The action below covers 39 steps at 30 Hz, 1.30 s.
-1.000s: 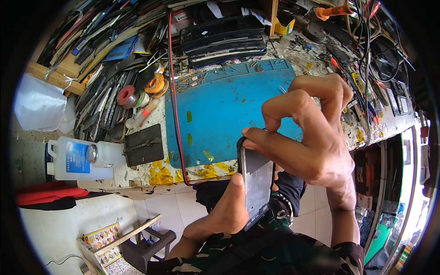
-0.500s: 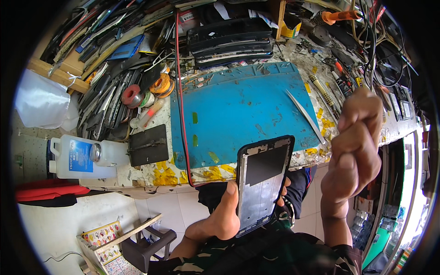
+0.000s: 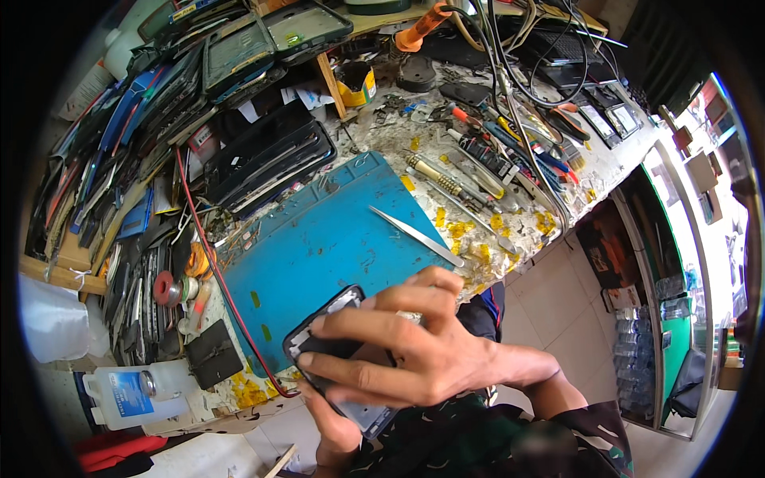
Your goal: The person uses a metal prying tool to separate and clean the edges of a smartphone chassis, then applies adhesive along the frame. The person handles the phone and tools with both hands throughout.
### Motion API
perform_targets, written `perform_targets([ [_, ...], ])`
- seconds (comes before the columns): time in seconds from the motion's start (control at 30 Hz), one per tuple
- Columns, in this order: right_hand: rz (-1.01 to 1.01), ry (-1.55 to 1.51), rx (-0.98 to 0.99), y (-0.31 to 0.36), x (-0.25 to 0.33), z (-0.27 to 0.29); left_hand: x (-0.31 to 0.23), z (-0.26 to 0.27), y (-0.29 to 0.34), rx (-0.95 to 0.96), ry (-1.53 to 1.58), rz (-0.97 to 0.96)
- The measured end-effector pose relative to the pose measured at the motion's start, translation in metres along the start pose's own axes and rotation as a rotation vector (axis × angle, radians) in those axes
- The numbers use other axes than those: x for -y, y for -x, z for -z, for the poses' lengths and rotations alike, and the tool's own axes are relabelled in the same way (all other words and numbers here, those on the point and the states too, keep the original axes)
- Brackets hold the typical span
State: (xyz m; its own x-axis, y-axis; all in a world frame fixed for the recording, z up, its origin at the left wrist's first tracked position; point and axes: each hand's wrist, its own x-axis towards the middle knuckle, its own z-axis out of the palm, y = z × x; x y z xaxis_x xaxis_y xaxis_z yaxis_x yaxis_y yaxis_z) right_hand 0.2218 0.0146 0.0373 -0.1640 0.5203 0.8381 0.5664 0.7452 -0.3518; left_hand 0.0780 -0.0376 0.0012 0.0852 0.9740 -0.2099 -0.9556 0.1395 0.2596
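Below the near edge of the blue work mat (image 3: 319, 255), my left hand (image 3: 335, 429) grips a phone frame (image 3: 331, 347), a black-rimmed shell with a silvery inner plate and a dark panel. Only the thumb side of that hand shows; its other fingers are hidden. Over the frame lies my right hand (image 3: 418, 350), fingers stretched out and apart. Its fingertips reach the frame's upper end and cover much of the plate. I see nothing held in the right hand. A pair of pale metal tweezers (image 3: 414, 236) lies on the mat's right side.
Phone shells (image 3: 267, 159) are stacked behind the mat. Screwdrivers and pliers (image 3: 510, 147) crowd the right. A red cable (image 3: 209, 263) crosses the left side, near solder spools (image 3: 169, 288) and a plastic bottle (image 3: 131, 396). Yellow tape scraps (image 3: 247, 390) litter the bench edge.
My right hand has come from a closed fist at the right to lie spread over the phone frame. The view has turned to the right. My left hand keeps its grip.
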Motion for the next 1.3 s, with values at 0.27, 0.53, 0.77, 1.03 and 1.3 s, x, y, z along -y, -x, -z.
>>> perform_targets([
  [0.27, -0.113, -0.101, 0.059, 0.000, 0.002, 0.009, -0.002, -0.026, -0.011, 0.162, 0.210, 0.376],
  [0.53, -0.096, -0.404, -0.213, -0.003, 0.007, -0.019, -0.003, -0.026, -0.009, 0.209, -0.059, 0.371],
  [0.77, -0.070, -0.454, -0.108, -0.005, 0.006, -0.017, -0.005, -0.021, -0.006, 0.214, -0.137, 0.371],
  [1.03, -0.090, -0.484, -0.085, -0.003, 0.005, -0.018, -0.005, -0.017, -0.005, 0.225, -0.193, 0.374],
  [1.3, -0.096, -0.490, -0.090, -0.005, 0.008, -0.017, -0.006, -0.017, -0.006, 0.232, -0.240, 0.369],
])
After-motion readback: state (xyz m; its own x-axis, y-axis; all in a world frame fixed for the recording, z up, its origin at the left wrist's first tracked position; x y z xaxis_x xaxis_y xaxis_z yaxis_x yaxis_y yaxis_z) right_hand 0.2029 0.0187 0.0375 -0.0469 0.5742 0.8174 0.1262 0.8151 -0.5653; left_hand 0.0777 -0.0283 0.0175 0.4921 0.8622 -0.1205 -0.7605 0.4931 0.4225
